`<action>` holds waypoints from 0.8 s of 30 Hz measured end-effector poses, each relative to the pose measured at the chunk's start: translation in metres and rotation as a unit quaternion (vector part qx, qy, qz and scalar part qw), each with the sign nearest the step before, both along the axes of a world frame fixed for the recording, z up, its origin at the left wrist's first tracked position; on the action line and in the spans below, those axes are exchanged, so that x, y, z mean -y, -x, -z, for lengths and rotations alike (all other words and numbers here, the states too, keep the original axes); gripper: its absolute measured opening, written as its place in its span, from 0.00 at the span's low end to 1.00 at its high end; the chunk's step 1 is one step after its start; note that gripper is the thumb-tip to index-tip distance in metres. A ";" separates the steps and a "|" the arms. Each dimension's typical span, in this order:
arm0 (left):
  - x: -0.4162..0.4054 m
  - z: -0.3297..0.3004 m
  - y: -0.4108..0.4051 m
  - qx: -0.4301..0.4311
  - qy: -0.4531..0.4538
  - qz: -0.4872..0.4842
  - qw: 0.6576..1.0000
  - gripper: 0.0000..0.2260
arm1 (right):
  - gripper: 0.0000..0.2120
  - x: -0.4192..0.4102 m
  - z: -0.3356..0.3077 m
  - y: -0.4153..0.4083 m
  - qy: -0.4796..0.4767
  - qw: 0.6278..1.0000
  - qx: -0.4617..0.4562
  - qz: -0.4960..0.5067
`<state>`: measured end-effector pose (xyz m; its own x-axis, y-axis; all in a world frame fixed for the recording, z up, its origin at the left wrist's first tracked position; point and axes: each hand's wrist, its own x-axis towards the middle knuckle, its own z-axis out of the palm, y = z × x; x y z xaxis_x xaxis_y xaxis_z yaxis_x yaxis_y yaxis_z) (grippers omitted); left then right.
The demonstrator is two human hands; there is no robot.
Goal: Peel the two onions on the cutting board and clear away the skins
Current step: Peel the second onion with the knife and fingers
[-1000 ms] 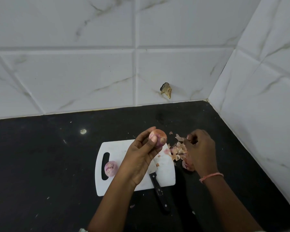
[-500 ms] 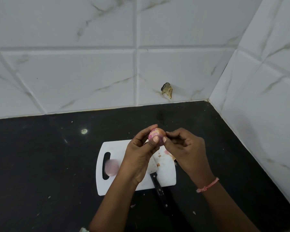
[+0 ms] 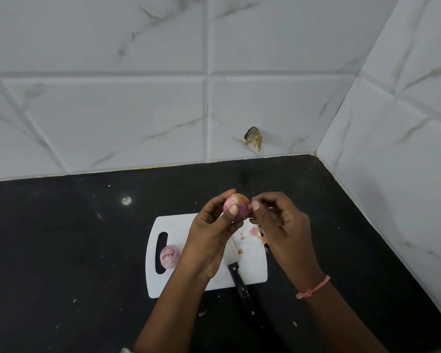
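- The onion in your grip (image 3: 236,206) sits raised above the cutting board (image 3: 252,263), with your left hand (image 3: 211,238) curled around it: thumb across its near face, fingertips over its far side.
- Your right hand (image 3: 280,228) meets it from the right, thumb and forefinger pinched narrowly at the onion's edge; whether a strip of skin is between them is too small to tell.
- The second onion (image 3: 169,256) lies on the board below and to the left of your left fingers, just beside the handle slot.
- Loose skins (image 3: 255,231) lie on the board under your right fingers, partly hidden by the hand.
- A knife (image 3: 236,272) lies below your left palm, blade on the board, black handle reaching onto the dark counter (image 3: 61,238).
- A pink thread bracelet (image 3: 313,289) circles your right wrist.
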<state>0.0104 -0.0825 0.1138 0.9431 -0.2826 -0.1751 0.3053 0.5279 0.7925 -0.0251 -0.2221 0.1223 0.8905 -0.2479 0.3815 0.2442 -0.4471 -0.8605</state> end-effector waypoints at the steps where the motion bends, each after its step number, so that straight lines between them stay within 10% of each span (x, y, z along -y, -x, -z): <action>1: 0.000 0.000 0.000 0.001 0.003 -0.002 1.000 0.19 | 0.10 -0.001 0.000 0.000 0.001 1.000 -0.010 -0.004; 24: -0.004 -0.002 0.002 -0.058 0.000 0.046 0.997 0.15 | 0.03 0.022 0.019 -0.014 0.103 0.982 -0.070 0.143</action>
<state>0.0088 -0.0781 0.1159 0.8870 -0.3665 -0.2808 0.4412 0.4934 0.7496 -0.0114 -0.2442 0.1032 0.8434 -0.4257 0.3278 -0.0309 -0.6475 -0.7614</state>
